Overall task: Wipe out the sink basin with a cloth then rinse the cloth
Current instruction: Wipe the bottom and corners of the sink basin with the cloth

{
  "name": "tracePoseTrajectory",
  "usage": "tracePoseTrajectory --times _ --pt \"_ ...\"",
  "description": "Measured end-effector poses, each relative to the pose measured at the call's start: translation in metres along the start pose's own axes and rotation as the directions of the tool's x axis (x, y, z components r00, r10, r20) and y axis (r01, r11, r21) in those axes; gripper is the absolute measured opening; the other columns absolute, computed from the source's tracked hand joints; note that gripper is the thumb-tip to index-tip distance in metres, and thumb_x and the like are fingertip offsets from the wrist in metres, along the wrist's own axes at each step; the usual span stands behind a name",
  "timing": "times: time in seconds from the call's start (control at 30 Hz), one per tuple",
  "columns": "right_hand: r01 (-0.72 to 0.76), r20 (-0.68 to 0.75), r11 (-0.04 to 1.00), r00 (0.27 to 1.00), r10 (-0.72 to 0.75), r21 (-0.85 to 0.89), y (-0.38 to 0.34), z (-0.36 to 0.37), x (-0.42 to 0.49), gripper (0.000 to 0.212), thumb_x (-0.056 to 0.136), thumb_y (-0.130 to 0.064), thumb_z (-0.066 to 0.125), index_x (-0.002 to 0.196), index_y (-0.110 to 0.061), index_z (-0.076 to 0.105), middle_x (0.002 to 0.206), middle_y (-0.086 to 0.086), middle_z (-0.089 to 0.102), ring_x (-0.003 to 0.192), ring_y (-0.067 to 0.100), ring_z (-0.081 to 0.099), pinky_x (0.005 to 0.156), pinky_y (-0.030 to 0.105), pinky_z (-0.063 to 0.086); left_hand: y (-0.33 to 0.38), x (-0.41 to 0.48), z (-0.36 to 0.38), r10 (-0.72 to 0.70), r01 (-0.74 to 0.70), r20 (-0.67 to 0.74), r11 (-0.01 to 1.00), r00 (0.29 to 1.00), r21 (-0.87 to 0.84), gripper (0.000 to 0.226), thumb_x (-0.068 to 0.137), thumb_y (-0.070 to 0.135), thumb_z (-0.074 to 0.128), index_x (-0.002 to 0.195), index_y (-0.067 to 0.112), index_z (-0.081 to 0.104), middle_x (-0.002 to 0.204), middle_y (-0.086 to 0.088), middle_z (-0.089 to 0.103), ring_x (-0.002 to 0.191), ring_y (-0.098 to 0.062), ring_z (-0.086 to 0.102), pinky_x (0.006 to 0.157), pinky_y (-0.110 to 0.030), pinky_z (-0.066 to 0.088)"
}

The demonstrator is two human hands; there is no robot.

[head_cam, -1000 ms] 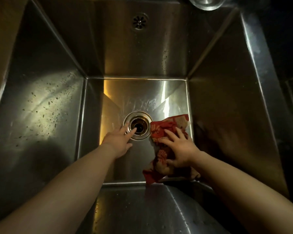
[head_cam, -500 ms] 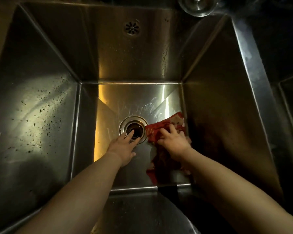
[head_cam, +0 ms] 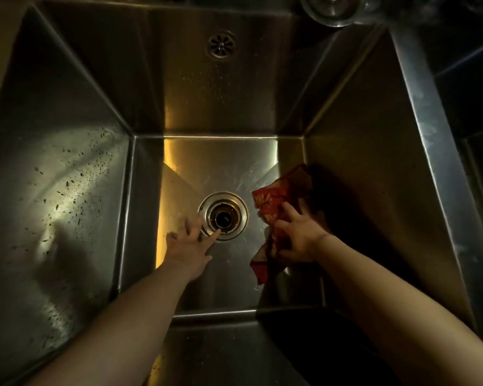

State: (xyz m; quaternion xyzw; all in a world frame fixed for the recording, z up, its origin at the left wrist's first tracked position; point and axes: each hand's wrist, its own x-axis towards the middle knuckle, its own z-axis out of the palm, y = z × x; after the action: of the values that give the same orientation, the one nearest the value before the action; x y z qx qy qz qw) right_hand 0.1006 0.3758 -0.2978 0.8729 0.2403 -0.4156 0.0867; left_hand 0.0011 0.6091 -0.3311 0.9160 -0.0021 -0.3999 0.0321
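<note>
1. The deep, square stainless steel sink basin (head_cam: 360,162) fills the view, and both bare forearms reach down from the near edge to its floor.
2. A scatter of dark specks (head_cam: 67,190) sits on the lit left wall, just as it did half a second ago.
3. The crumpled red patterned cloth (head_cam: 273,196) lies on the basin floor to the right of the drain. It has slid right since the earlier frame: it touched the drain's rim then, and now a thin strip of bare steel shows between them. Its far corner rides up against the right wall.
4. The right hand (head_cam: 298,238) presses down on the cloth with its fingers spread, not clenched around it.
5. The left hand (head_cam: 188,250) lies flat and released on the floor, fingers splayed and slightly blurred. It holds nothing. Its index fingertip now reaches over the near rim of the drain, further in than before.
6. The round, ringed metal drain opening (head_cam: 223,215) sits mid-floor between the two hands.
7. A round shiny metal fitting (head_cam: 332,9) shows at the far right rim.
8. A small, round slotted overflow grille (head_cam: 221,45) sits high on the far wall.
</note>
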Motion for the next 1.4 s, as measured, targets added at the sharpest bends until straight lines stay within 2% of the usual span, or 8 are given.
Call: tracePoseTrajectory --times 0.27,0.43,0.67,0.9,1.0,1.1,1.27,1.4 --pt "-0.100 0.017 0.995 0.995 0.101 -0.017 -0.011 0.003 0.006 0.074 0.081 -0.030 0.069 0.144 -0.033 0.031 0.157 0.004 -0.014 0.138 0.044 -0.023 0.111 0.062 0.003 0.016 0.004 -0.007 -0.078 0.079 0.033 0.996 0.996 -0.038 0.066 0.096 0.048 0.041 0.148 0.045 0.001 0.152 -0.014 -0.033 0.140 -0.046 -0.018 0.114 -0.055 0.015" --pt "-0.130 -0.017 0.956 0.990 0.140 0.262 -0.008 0.000 0.010 0.060 0.087 -0.032 0.061 0.141 -0.022 0.040 0.158 0.008 0.000 0.143 0.038 0.000 0.116 0.053 0.011 0.018 0.001 -0.018 -0.046 0.047 0.086 0.999 0.995 -0.011 0.069 0.095 0.049 0.043 0.149 0.041 0.001 0.153 -0.016 -0.029 0.143 -0.042 -0.010 0.114 -0.053 0.021" --pt "0.004 -0.155 0.950 0.987 0.048 0.314 -0.044 -0.001 0.005 0.038 0.079 -0.038 0.066 0.116 -0.033 0.059 0.133 0.003 0.038 0.119 0.033 0.035 0.102 0.041 0.034 -0.001 -0.009 -0.025 0.055 -0.055 0.115 0.998 0.992 0.004 0.068 0.096 0.045 0.043 0.150 0.036 0.002 0.157 -0.008 -0.023 0.145 -0.036 -0.005 0.114 -0.053 0.022" --pt "0.323 -0.391 0.731 0.917 -0.084 0.601 -0.094 0.001 0.013 0.024 0.079 -0.029 0.072 0.101 -0.021 0.072 0.112 0.001 0.063 0.107 0.019 0.054 0.091 0.022 0.039 -0.025 -0.014 -0.035 0.069 -0.069 0.000 0.996 0.998 -0.054 0.094 0.088 0.045 0.057 0.150 0.027 -0.012 0.159 -0.003 -0.015 0.146 -0.031 -0.003 0.113 -0.050 0.026" --pt "0.342 -0.493 0.573 0.860 0.128 0.745 -0.087 0.003 0.009 0.039 0.076 -0.027 0.077 0.112 -0.017 0.067 0.120 -0.002 0.055 0.111 0.008 0.048 0.092 0.007 0.031 -0.030 -0.016 -0.037 0.145 -0.145 -0.004 0.987 0.989 -0.070 0.104 0.082 0.043 0.064 0.150 0.027 -0.013 0.159 -0.004 -0.015 0.146 -0.029 -0.002 0.114 -0.046 0.025" --pt "0.239 -0.559 0.717 0.792 0.245 0.654 -0.062 0.011 0.010 0.043 0.085 -0.024 0.063 0.128 -0.022 0.055 0.134 0.000 0.047 0.124 0.019 0.040 0.101 0.028 0.038 -0.022 -0.015 -0.037 0.247 -0.251 -0.041 0.956 0.968 -0.150 0.111 0.075 0.050 0.067 0.149 0.034 -0.013 0.159 -0.003 -0.015 0.146 -0.027 -0.001 0.116 -0.039 0.023" --pt "-0.122 -0.180 0.871 0.956 0.232 0.475 -0.039 0.035 0.010 0.062 0.098 -0.038 0.035 0.151 -0.026 0.006 0.159 0.001 -0.001 0.144 0.030 0.002 0.108 0.052 0.030 0.013 -0.002 -0.034 0.323 -0.329 -0.067 0.935 0.944 -0.133 0.111 0.072 0.051 0.073 0.145 0.047 -0.011 0.157 -0.003 -0.023 0.146 -0.033 -0.008 0.115 -0.047 0.024" --pt "-0.167 -0.112 0.860 0.962 0.249 0.482 -0.039 0.039 0.012 0.074 0.097 -0.042 0.037 0.149 -0.021 -0.011 0.158 0.000 -0.015 0.145 0.028 -0.011 0.111 0.055 0.022 0.030 0.007 -0.032 0.299 -0.303 -0.050 0.946 0.953 -0.113 0.109 0.072 0.043 0.077 0.147 0.047 -0.002 0.157 -0.002 -0.021 0.144 -0.038 -0.013 0.114 -0.052 0.025"
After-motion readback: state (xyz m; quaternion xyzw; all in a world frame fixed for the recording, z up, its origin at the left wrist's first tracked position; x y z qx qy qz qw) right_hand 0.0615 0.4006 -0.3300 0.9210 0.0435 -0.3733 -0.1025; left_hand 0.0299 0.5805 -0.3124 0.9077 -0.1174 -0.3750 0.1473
